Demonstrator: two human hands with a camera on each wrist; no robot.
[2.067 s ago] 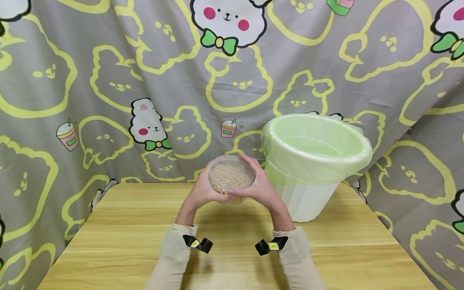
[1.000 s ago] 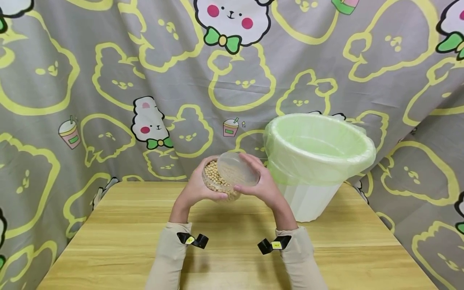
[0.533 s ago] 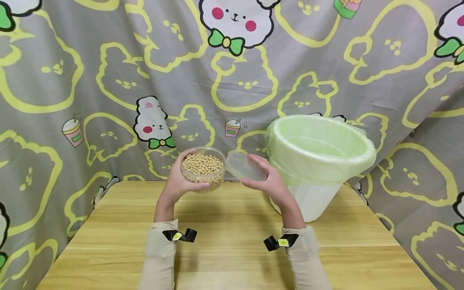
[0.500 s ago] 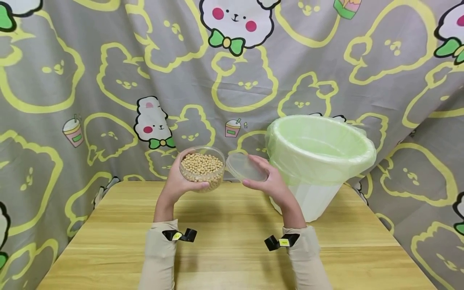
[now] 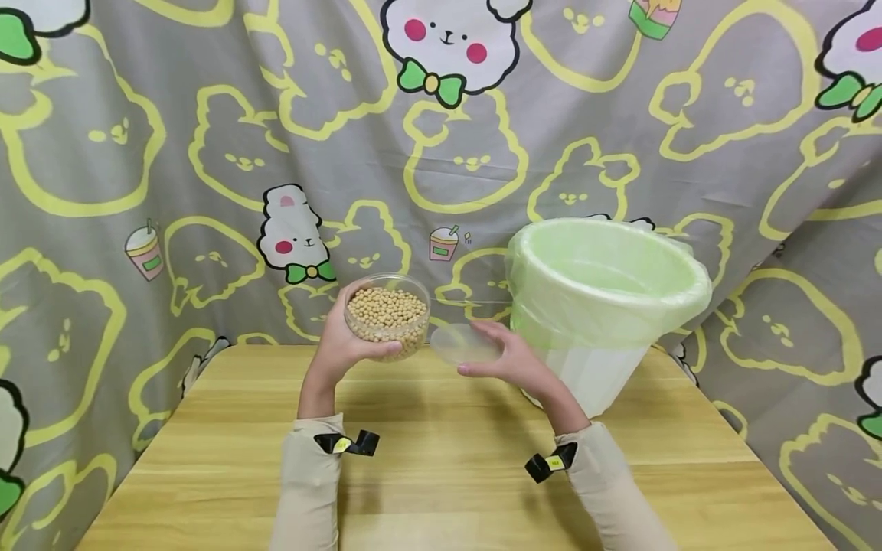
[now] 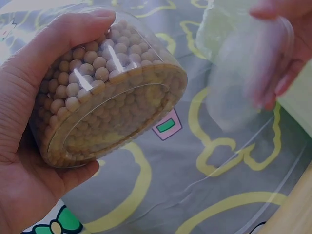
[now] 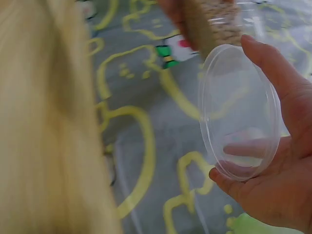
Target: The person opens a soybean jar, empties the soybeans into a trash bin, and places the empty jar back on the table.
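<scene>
My left hand [image 5: 339, 335] grips a clear round plastic jar [image 6: 112, 87] above the table, its mouth uncovered. Pale round beans [image 5: 386, 310], which look like soybeans, fill much of it. To the right, my right hand [image 5: 513, 358] holds a translucent round lid [image 7: 239, 109] by its edge, thumb on one side and fingers on the other. A gap separates lid and jar. In the left wrist view the lid and right hand are blurred.
A white bin [image 5: 586, 375] lined with a pale green bag [image 5: 572, 306] stands at the right rear of the wooden table [image 5: 427, 482]. Behind hangs a grey curtain [image 5: 358, 168] with cartoon prints.
The lid came off the jar and the two hands moved apart. Over the last half second the right hand lowered with the lid, while the jar stayed nearly in place.
</scene>
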